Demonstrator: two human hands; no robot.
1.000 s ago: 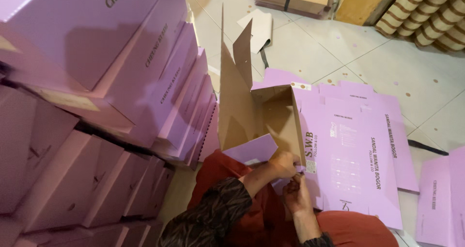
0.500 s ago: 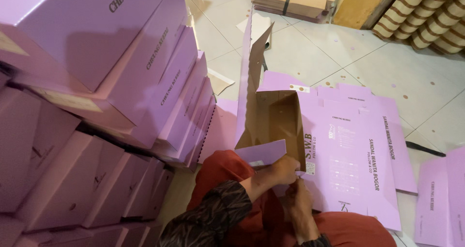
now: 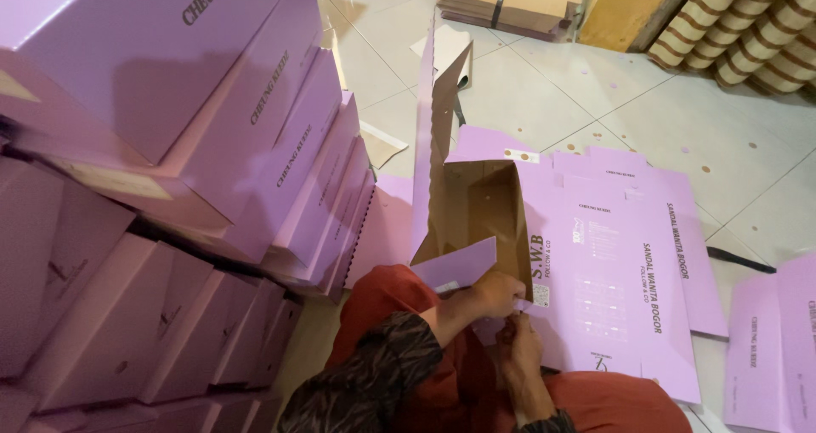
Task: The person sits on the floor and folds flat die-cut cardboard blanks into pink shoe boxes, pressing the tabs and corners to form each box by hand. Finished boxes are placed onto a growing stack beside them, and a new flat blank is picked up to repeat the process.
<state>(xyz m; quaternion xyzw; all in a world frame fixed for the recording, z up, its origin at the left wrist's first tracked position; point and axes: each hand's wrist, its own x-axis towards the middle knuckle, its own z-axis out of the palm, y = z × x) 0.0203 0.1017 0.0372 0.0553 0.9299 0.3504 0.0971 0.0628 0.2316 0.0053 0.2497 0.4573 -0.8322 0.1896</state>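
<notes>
— So where does the half-folded lilac box (image 3: pixel 476 212) sit from the hands?

— Right ahead of them, resting on the flat lilac sheets (image 3: pixel 620 271) spread over the tiled floor (image 3: pixel 595 101). Its near lower corner is where both hands meet; the rest of it runs away from the person, brown inside showing, with one tall flap (image 3: pixel 438 101) standing upright at the far end.

— Long axis?

— Roughly straight out from the lap, near to far, leaning a little leftward in view.

— Which hand is nearer?

— Both are at the corner. The left hand (image 3: pixel 497 295) comes in from the left, forearm in a patterned sleeve (image 3: pixel 374 373), and its grip is pinched on the short lilac flap (image 3: pixel 455 267) at the box's near end. The right hand (image 3: pixel 523 344) sits just below it, fingers curled up toward the same corner; whether that grip has closed on the card or only presses it, I cannot tell.

— And around them?

— A stack of finished lilac boxes (image 3: pixel 212 144) stands close on the left, well apart from the hands.
</notes>
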